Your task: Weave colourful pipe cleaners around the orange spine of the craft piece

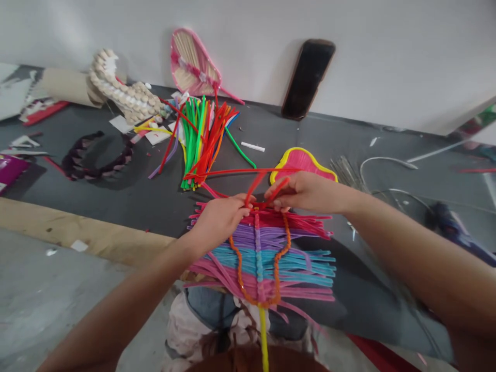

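At frame centre, your left hand point(222, 214) and right hand point(304, 191) pinch a red stem point(262, 205), seemingly not yet fastened, above coloured rows point(268, 256) apparently done.

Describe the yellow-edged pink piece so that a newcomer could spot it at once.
At the back of the dark tabletop, find the black phone leaning against the pale wall. Below it in the view, partly hidden behind the right hand, lies a wavy-edged pink panel. Its yellow rim sets it apart from the pink-rimmed fan leaning on that wall.
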A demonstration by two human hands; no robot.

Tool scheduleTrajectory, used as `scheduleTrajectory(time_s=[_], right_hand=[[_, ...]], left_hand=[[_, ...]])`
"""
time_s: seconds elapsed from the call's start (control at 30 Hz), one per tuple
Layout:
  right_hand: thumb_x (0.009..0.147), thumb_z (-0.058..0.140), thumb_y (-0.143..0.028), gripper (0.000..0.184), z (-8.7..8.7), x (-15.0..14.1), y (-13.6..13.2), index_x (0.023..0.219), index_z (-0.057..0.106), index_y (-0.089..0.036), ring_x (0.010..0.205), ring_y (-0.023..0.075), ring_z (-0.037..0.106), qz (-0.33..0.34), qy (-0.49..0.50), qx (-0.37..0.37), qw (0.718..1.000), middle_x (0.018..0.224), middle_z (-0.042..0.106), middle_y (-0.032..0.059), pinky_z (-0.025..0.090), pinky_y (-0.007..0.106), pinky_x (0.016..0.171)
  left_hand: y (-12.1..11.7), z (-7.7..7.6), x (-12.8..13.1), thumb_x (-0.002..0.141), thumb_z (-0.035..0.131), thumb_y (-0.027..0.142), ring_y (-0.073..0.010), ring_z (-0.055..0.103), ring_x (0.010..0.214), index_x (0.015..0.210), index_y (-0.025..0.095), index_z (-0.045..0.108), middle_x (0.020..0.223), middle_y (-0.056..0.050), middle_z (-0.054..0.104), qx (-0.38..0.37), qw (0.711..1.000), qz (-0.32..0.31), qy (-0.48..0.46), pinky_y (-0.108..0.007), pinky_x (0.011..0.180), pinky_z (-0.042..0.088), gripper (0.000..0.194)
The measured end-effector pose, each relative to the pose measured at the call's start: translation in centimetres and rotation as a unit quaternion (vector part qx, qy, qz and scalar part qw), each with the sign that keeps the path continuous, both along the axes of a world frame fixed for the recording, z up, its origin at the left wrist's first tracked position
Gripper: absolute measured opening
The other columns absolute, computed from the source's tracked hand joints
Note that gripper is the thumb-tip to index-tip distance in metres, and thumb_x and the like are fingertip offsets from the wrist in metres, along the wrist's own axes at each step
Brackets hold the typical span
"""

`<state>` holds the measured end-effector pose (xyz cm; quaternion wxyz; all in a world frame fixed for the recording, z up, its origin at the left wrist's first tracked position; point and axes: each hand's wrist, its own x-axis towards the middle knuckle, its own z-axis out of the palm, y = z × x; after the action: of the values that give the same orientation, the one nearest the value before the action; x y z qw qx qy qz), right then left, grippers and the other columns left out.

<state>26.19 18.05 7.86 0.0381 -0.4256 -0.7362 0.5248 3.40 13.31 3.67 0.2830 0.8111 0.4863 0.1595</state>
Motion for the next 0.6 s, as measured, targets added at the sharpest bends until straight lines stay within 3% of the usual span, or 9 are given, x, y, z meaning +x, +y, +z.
scheduleTrajectory(time_s=[0.13, 0.3, 0.43, 0.6], right_hand=[[0.083, 0.054, -0.023, 0.020, -0.8, -0.7, 0.4, 0.092, 0.071, -0.017, 0.067, 0.0121, 0.063, 0.011, -0.029, 0.030, 0.999, 0.073, 0.069, -0.0008, 0.048, 0.023, 0.064], [0.086, 0.051, -0.016, 0.020, -2.2, -1.4, -1.1, 0.094, 0.070, -0.017, 0.070, 0.0116, 0.065, -0.068, -0.053, 0.121, 0.989, 0.080, 0.072, 0.0002, 0.048, 0.022, 0.067], [0.087, 0.050, -0.015, 0.020, -2.7, -1.7, -2.2, 0.092, 0.069, -0.018, 0.075, 0.0130, 0.066, -0.087, -0.045, 0.204, 0.974, 0.092, 0.073, 0.0013, 0.048, 0.024, 0.071], [0.086, 0.053, -0.013, 0.018, -3.5, -2.0, -2.5, 0.093, 0.069, -0.019, 0.081, 0.0148, 0.068, -0.103, 0.014, 0.214, 0.971, 0.092, 0.073, 0.0023, 0.050, 0.025, 0.073]], left_hand=[[0.3, 0.0, 0.0, 0.093, 0.045, 0.022, -0.0184, 0.069, 0.101, 0.095, 0.018, 0.070, 0.106, -0.003, 0.074, 0.025, 0.999, -0.025, 0.029, -0.029, 0.091, 0.051, 0.025], [0.5, 0.4, 0.6, 0.094, 0.045, 0.024, -0.0166, 0.071, 0.081, 0.094, 0.018, 0.066, 0.090, -0.001, 0.074, -0.015, 0.999, 0.023, 0.020, -0.025, 0.074, 0.052, 0.022], [0.3, 0.3, 1.1, 0.094, 0.046, 0.025, -0.0166, 0.071, 0.079, 0.098, 0.020, 0.062, 0.084, -0.001, 0.073, -0.038, 0.997, 0.063, -0.028, -0.024, 0.069, 0.051, 0.017], [0.4, -0.1, 1.1, 0.094, 0.047, 0.030, -0.0161, 0.072, 0.076, 0.099, 0.021, 0.058, 0.078, 0.001, 0.073, -0.093, 0.986, 0.099, -0.100, -0.024, 0.066, 0.052, 0.014]])
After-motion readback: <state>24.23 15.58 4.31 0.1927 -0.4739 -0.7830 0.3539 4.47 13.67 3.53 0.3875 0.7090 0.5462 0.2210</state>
